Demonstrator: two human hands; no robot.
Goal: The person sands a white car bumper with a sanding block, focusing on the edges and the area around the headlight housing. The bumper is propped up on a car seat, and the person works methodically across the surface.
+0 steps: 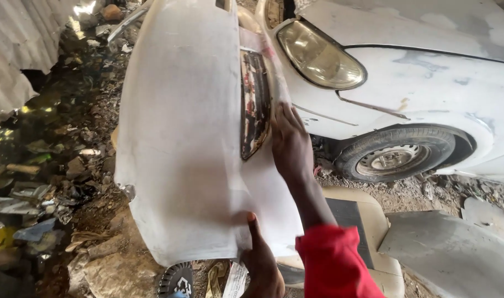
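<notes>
From the head camera, a large white car bumper [185, 138] is seen held upright, filling the middle of the picture, its sanded, dull surface turned toward the viewer. The right hand [289, 144], reached up from a red sleeve [334, 262], is laid flat against the bumper's right edge, fingers spread and pressed beside the dark grille opening [255, 102] that is set into the panel. Lower down, the left hand [262, 265] is closed on the bumper's bottom edge, the thumb shown on the front face and the fingers hidden behind, so the panel is gripped there. Behind the bumper, to the right, a white car [428, 83] is parked, patched with grey filler; its headlight [320, 56] is seen just beside the bumper's upper edge, and its front wheel [398, 154] is set on gravelly ground. Below the arm, a beige car seat [368, 221] with a dark centre is laid on the ground. To the left, littered, muddy ground [42, 165] and a corrugated metal sheet [20, 38] are taken in.
</notes>
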